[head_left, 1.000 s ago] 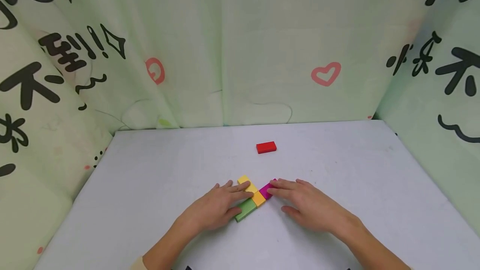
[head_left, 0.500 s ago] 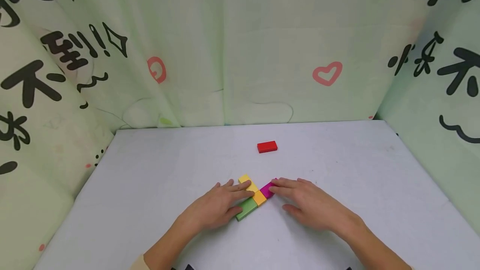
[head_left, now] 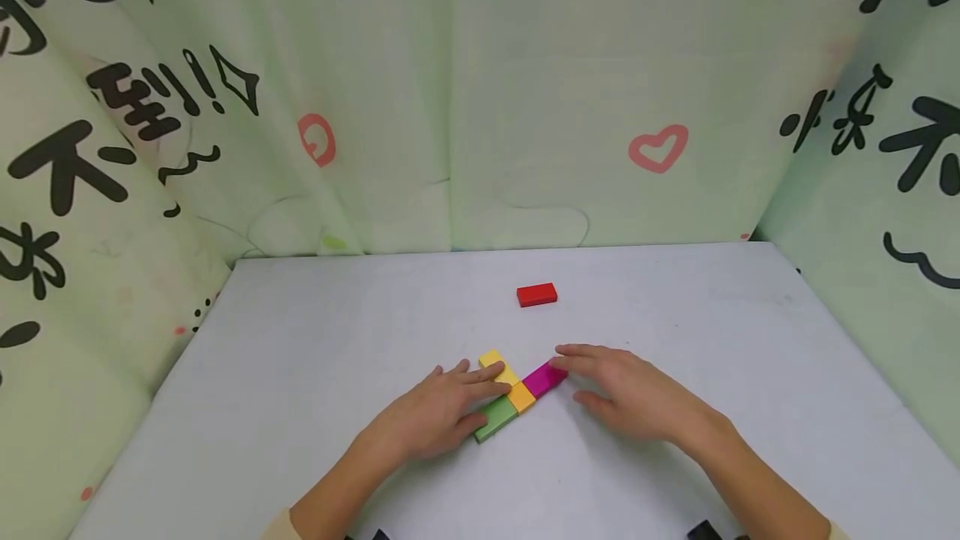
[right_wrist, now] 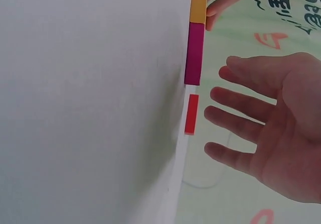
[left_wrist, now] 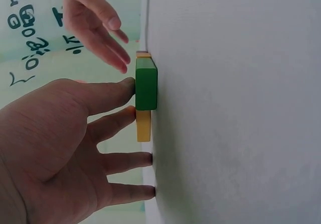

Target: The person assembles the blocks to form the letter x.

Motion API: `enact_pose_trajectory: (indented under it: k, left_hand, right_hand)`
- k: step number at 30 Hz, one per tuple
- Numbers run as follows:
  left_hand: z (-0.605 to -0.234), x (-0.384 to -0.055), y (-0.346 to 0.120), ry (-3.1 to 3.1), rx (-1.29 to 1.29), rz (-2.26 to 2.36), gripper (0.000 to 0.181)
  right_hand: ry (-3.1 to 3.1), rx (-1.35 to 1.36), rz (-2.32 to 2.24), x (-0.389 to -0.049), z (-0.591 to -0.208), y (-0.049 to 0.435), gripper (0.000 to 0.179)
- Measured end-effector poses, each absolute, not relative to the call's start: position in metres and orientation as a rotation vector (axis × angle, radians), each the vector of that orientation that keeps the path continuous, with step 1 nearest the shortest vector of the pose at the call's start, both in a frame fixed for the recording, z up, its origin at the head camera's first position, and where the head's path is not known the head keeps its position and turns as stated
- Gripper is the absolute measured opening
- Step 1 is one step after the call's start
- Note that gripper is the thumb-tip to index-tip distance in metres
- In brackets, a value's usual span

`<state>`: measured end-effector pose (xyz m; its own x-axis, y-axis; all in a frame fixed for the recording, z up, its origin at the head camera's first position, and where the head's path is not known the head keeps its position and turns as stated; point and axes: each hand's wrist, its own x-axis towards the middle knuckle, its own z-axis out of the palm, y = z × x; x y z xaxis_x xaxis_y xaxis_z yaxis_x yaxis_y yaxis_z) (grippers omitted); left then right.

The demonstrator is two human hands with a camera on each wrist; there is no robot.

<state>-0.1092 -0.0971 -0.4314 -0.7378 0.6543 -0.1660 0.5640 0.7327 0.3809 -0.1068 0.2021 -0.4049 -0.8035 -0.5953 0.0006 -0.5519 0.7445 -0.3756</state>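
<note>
On the white table [head_left: 337, 323], a green block [head_left: 497, 419], a small orange block [head_left: 522, 397] and a magenta block [head_left: 542, 380] lie end to end in a slanting row. A yellow block [head_left: 492, 357] meets the orange one and points away to the back left. With straight, spread fingers, my left hand [head_left: 427, 413] rests on the green and yellow blocks; its thumb touches the green one in the left wrist view. My right hand [head_left: 645, 394] hovers by the magenta block's far end, and the right wrist view shows its relaxed fingers [right_wrist: 235, 123] apart from the blocks.
A red block [head_left: 537, 295] lies alone farther back on the table. Pale green curtains [head_left: 525, 90] with black writing and red hearts stand along the back and sides. Dark objects [head_left: 703, 531] poke in at the bottom edge.
My right hand has lifted off the magenta block and shifted slightly right and back, uncovering more of it. My left hand stays on the blocks, which keep their arrangement.
</note>
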Motion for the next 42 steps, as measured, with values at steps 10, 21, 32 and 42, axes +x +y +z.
enact_pose_trajectory:
  k: [10, 21, 32, 42]
  left_hand:
    - [-0.433, -0.11, -0.098, 2.648, 0.965, 0.452, 0.05]
    - [-0.432, -0.11, -0.096, 2.638, 0.937, 0.443, 0.05]
    - [-0.432, -0.11, -0.096, 2.642, 0.927, 0.435, 0.051]
    - [-0.431, -0.11, -0.096, 2.63, 0.901, 0.448, 0.05]
  right_hand:
    - [2.808, -0.884, -0.651, -0.128, -0.408, 0.204, 0.044]
    - [2.757, -0.768, -0.884, -0.155, -0.413, 0.203, 0.041]
    - [2.743, -0.646, -1.024, -0.181, -0.42, 0.197, 0.038]
    - [2.697, -0.423, -1.138, -0.2, -0.42, 0.195, 0.035]
